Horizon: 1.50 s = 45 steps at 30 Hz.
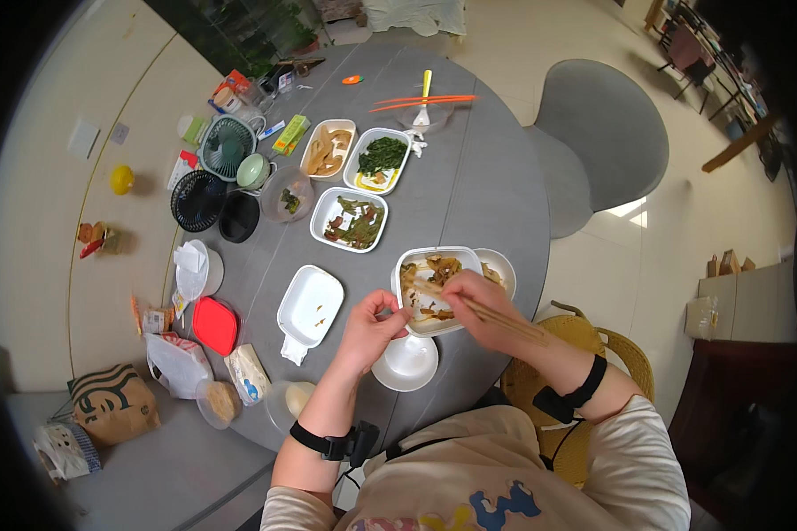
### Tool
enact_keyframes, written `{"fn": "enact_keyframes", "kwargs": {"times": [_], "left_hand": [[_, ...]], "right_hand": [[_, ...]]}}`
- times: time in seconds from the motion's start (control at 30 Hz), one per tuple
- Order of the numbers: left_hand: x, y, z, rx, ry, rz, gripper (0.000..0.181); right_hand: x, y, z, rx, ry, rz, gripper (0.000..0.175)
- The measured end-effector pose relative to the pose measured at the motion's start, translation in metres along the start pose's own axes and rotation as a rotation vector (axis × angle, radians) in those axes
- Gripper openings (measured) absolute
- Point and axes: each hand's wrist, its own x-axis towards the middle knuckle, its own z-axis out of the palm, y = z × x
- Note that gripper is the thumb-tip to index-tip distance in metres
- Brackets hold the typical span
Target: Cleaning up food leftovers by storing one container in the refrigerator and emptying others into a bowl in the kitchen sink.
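My left hand (pixel 376 325) pinches the near left rim of a white rectangular food container (pixel 465 251), which is tilted a little. In my right hand (pixel 481 308) is a pair of wooden chopsticks (pixel 505 321), their tips in the brown cooked food (pixel 442 268) inside. Partly behind the container stands a white bowl with food (pixel 505 267). Just below it is an empty white bowl (pixel 406 364). To the left lies a nearly empty white container (pixel 311 305) with a few food scraps.
Farther off stand containers of greens (pixel 382 156), of green beans and meat (pixel 356 224) and of light brown food (pixel 329 150). Orange chopsticks (pixel 432 101) lie across a clear bowl. A red lid (pixel 215 325), bags and a small fan (pixel 228 147) line the left side. A grey chair (pixel 598 133) stands right.
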Motion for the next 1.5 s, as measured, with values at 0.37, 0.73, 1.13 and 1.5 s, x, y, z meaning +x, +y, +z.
{"fn": "enact_keyframes", "kwargs": {"times": [0.37,0.73,1.13,1.5], "left_hand": [[0.002,0.006,0.025,0.06,0.025,0.026,0.019],[0.0,0.008,0.031,0.075,0.043,0.072,0.022],[-0.001,0.004,0.029,0.082,0.053,0.112,0.024],[0.008,0.007,0.035,0.134,0.038,0.142,0.026]], "right_hand": [[-0.029,0.026,-0.031,-0.085,0.242,0.085,0.009],[-0.031,0.034,-0.031,-0.122,0.316,-0.007,0.009],[-0.034,0.038,-0.027,-0.055,0.323,-0.001,0.011],[-0.042,0.024,-0.024,-0.015,0.123,0.004,0.015]]}}
